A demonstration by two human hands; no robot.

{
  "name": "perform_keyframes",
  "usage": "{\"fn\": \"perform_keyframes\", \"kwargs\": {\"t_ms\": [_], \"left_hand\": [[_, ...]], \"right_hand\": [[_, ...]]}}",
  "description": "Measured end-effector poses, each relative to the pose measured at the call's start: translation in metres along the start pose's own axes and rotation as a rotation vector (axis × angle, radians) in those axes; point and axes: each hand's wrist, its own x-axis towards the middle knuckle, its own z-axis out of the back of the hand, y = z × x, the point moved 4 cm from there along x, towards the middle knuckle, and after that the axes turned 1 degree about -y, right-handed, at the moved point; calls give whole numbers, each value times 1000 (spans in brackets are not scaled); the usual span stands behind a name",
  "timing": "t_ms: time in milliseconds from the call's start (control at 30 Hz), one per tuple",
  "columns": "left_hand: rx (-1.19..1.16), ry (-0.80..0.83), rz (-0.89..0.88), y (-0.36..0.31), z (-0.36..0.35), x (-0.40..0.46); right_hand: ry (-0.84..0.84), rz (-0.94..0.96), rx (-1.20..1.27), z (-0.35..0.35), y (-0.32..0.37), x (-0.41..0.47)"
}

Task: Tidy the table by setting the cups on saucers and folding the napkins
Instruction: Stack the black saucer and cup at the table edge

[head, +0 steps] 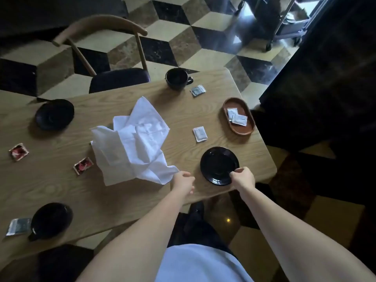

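Observation:
A crumpled white napkin (pixel 132 141) lies in the middle of the wooden table (pixel 183 112). My left hand (pixel 183 183) pinches its near right corner. My right hand (pixel 243 177) grips the near rim of a black saucer (pixel 218 164) at the table's near right. Another black saucer (pixel 54 114) sits at the far left. One black cup (pixel 178 78) stands at the far edge. A second black cup (pixel 50 220) stands at the near left, handle toward me.
An oval brown tray (pixel 240 116) holds white sachets at the right. Loose sachets (pixel 200 133) lie around the table; red packets (pixel 83 165) and a silver one (pixel 18 226) lie at the left. A wooden chair (pixel 114 58) stands beyond the table.

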Motion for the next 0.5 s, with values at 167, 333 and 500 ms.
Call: {"fn": "perform_keyframes", "kwargs": {"t_ms": [167,333,500], "left_hand": [[-8,-100,42,-17,-38,7],[-44,-65,75,-27,-62,19],[85,-39,29,-29,-59,22]], "right_hand": [[40,42,-134,7,16,42],[105,115,-158,-3,11,72],[84,136,-119,-8,7,72]]}}
